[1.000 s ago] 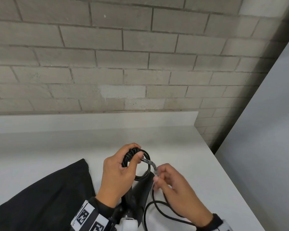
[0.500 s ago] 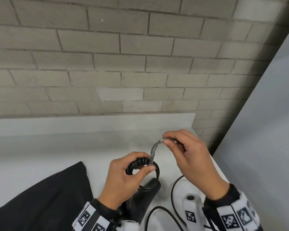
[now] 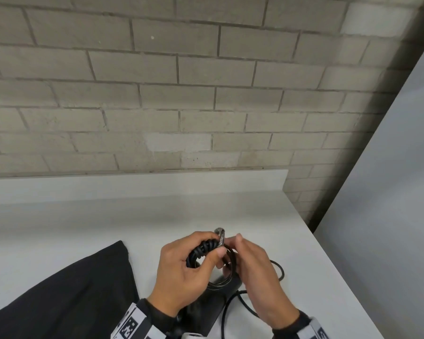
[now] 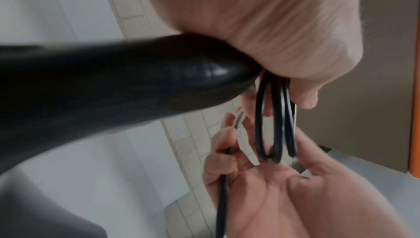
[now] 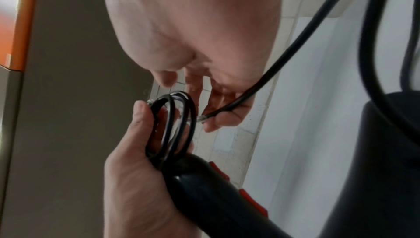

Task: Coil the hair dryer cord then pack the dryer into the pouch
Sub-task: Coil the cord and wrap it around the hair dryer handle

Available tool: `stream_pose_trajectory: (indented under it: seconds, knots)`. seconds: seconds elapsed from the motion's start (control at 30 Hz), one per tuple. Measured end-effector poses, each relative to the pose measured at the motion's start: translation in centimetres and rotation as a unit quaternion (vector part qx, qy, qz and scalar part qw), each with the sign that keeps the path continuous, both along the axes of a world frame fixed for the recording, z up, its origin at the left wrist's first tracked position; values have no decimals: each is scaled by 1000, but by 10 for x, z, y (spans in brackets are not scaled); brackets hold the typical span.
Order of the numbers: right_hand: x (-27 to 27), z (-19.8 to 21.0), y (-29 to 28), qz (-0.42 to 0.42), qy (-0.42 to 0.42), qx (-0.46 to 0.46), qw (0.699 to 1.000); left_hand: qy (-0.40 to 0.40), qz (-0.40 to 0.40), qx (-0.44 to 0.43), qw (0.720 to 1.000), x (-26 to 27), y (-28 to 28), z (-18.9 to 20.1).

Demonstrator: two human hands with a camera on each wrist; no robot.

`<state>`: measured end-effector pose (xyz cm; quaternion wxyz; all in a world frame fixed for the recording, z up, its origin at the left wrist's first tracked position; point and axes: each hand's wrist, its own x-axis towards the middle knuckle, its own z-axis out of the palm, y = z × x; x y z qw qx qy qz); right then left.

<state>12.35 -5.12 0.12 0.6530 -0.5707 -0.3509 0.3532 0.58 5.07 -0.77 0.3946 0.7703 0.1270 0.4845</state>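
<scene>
We log a left hand (image 3: pixel 181 272) curled round the coil (image 3: pixel 207 250) of black cord (image 3: pixel 277 270), above the dryer (image 3: pixel 206 307). Our right hand (image 3: pixel 255 272) pinches the cord's free end beside the coil. The dryer lies on the white table (image 3: pixel 157 216); slack cord loops right. Black pouch (image 3: pixel 59 297) lies flat, left of the hands.

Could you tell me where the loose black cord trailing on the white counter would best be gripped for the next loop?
Probably just beyond the right hand, on the slack black cord curving over the white counter, coming from above. That stretch lies free, while the coiled loops are already gripped by the left hand.
</scene>
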Motion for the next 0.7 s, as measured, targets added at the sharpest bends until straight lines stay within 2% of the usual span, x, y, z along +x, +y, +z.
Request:
stream_pose_trajectory:
  seconds: [0.07,0.13,0.27,0.33,0.5,0.6,0.7]
  knots:
    - [-4,-1,-6,40,21,12,999,-7,34,0,999,0,2,-2]
    - [-7,-2,-8,58,6,2,998,-14,64,12,998,1,4,-3]
    - [-7,2,-9,34,-23,-23,999,-10,100,27,995,3,3,-1]
    - [-6,7,-9,30,-39,-30,998,7,105,4,994,2,3,-1]
    - [-1,19,-9,40,-117,-45,991,94,59,-66,992,-3,6,9]
    - [0,24,-9,26,-173,-44,984,104,8,-115,988,-4,9,21]
    - [-3,25,-9,14,-197,-28,980,105,-3,-134,985,-2,8,25]
